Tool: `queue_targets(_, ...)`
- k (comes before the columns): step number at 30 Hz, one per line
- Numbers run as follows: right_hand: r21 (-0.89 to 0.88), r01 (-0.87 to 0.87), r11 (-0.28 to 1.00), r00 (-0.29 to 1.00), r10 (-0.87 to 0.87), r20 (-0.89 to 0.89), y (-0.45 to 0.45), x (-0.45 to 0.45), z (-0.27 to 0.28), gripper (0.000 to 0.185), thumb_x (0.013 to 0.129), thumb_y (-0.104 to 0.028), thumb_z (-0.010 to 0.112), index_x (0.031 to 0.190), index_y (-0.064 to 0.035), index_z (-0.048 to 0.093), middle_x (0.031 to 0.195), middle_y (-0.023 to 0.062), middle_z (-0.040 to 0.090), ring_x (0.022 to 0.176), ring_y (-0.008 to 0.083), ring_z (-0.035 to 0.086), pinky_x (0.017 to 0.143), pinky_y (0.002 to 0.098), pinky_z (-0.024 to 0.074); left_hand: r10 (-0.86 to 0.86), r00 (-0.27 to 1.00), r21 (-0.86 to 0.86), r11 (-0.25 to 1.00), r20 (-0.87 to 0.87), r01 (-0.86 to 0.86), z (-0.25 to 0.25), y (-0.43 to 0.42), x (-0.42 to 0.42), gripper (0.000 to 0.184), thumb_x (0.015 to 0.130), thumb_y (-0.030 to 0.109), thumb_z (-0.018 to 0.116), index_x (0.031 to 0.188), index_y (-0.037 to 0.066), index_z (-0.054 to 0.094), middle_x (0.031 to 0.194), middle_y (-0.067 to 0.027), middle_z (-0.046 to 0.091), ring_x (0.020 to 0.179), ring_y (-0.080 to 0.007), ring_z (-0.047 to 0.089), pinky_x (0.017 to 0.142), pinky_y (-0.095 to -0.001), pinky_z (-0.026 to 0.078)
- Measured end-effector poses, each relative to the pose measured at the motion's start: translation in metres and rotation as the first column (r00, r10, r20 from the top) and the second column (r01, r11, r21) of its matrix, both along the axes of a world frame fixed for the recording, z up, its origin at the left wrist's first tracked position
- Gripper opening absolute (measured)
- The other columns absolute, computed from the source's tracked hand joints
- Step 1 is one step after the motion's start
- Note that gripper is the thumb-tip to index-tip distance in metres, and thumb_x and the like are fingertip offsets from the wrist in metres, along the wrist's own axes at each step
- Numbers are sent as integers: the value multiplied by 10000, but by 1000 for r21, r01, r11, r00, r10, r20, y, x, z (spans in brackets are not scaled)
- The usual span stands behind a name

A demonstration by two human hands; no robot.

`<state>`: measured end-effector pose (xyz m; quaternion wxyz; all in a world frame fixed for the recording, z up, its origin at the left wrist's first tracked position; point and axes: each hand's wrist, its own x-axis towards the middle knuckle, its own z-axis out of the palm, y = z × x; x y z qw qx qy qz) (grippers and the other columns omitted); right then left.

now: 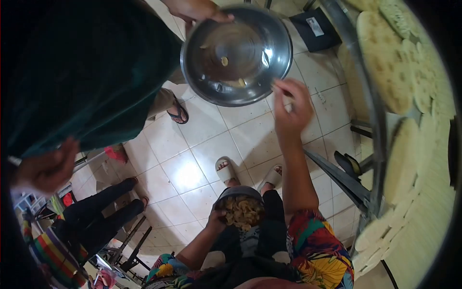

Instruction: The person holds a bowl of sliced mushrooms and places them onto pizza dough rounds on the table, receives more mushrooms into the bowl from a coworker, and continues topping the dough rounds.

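Observation:
My left hand point(218, 221) grips the rim of a dark bowl point(260, 193) close to my lap. Pale, yellowish food pieces point(242, 212) fill that bowl. Reaching up and forward, my right hand point(293, 107) is beside the lower right rim of a large metal bowl point(250, 41). Its fingers are pinched together and somewhat blurred; anything between them is too small to tell. A few pale food bits point(224, 61) lie inside the metal bowl. Another person's hand point(204, 10) holds the metal bowl by its far rim.
A person in dark green clothing point(91, 72) stands at the left, with a second hand point(45, 166) lower down. Large round flatbreads point(385, 58) lie on a surface along the right, behind a dark metal frame point(378, 120). A third person's dark trousers point(98, 204) show at the lower left.

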<state>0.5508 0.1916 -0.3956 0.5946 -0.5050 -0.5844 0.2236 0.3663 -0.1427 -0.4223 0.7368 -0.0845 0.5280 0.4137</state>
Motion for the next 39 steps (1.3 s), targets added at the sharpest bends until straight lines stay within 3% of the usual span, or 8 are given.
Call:
queue_targets(3, -403, -184, 897, 953, 262, 149, 34, -13, -1, 190, 725, 5, 606, 909, 6, 651, 894, 172, 642, 776, 265, 634, 703, 313, 503, 56, 998, 57, 997, 42, -58, 53, 32, 2, 614, 634, 112, 522, 1225, -27, 428, 1127, -152, 548, 1048, -273, 541, 929, -381, 436)
queue_targets(7, -461, -130, 878, 927, 273, 258, 38, -11, 38, 211, 696, -26, 627, 900, 10, 663, 874, 188, 648, 772, 281, 639, 722, 333, 502, 102, 995, 68, 993, -11, -101, 95, 32, -1, 585, 658, 126, 532, 1216, -22, 438, 1108, -143, 567, 1025, -255, 559, 922, -377, 443)
queue_targets(9, -571, -177, 802, 962, 262, 70, 36, -6, 55, 231, 684, -32, 639, 909, 8, 663, 884, 184, 647, 777, 290, 637, 735, 343, 499, 41, 999, 95, 995, -28, -38, 121, 41, 0, 574, 713, 206, 517, 1246, 18, 420, 1183, -150, 524, 1097, -310, 506, 948, -443, 416)
queue_targets(13, -463, -154, 873, 926, 291, 241, 35, -1, 84, 200, 698, -43, 642, 890, 10, 662, 871, 173, 651, 758, 269, 639, 719, 325, 498, 68, 998, 174, 983, -16, -65, 170, 62, 2, 525, 752, 249, 522, 1221, 25, 452, 1167, -132, 544, 1061, -291, 535, 911, -421, 434)
queue_targets(19, -241, -180, 954, 972, 210, 102, 3, 14, 218, 120, 738, -9, 622, 852, -3, 658, 811, 111, 643, 740, 183, 623, 662, 264, 491, 92, 995, 224, 971, -26, -84, 201, 85, -1, 333, 778, 285, 571, 1021, 57, 557, 941, -63, 616, 923, -215, 560, 838, -369, 433)
queue_targets(22, -188, -161, 969, 974, 187, 129, -43, 26, 314, 100, 755, 3, 609, 844, -1, 655, 821, 97, 636, 717, 178, 614, 638, 254, 485, -58, 998, 274, 961, 30, 47, 290, 118, 6, 505, 796, 272, 549, 1231, 33, 451, 1199, -97, 539, 1103, -260, 502, 968, -402, 369)
queue_targets(25, -195, -143, 970, 960, 184, 212, -87, 43, 363, 107, 772, 15, 589, 856, -4, 653, 842, 94, 626, 715, 181, 610, 623, 260, 485, -52, 999, 400, 915, 6, 45, 304, 137, 18, 503, 803, 294, 533, 1229, 41, 450, 1192, -103, 540, 1099, -250, 504, 969, -398, 364)
queue_targets(39, -395, -139, 908, 845, 316, 431, -164, 127, 444, 163, 793, -86, 552, 934, -41, 621, 921, 90, 611, 855, 274, 587, 742, 361, 469, -335, 942, 597, 763, 38, 247, 393, 167, 116, 528, 887, 413, 485, 1267, 54, 417, 1233, -99, 520, 1117, -204, 519, 954, -366, 399)
